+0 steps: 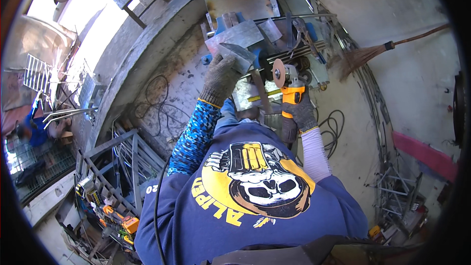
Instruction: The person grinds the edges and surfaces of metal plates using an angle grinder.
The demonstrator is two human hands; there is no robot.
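My left hand point(218, 78), in a grey knit glove, is closed on the near edge of a small bent piece of sheet metal point(239, 58). That piece lies over a larger flat metal sheet point(234, 37), which rests against a blue metal body, possibly a bench vise. In my right hand point(304, 110), gloved too, is a yellow and black angle grinder point(293, 94). Its round brown disc point(279, 72) faces the metal pieces and stands apart from the held one. Whether the disc is spinning cannot be told. A flat grey bar point(261, 90) lies between my hands.
A large metal sheet point(243, 2) stands behind the work, with rods and tools at its right. A broom point(363, 56) lies at the right. Black cable point(336, 132) coils on the floor. Metal frames point(130, 167) stand left. Another person in blue point(37, 130) is far left.
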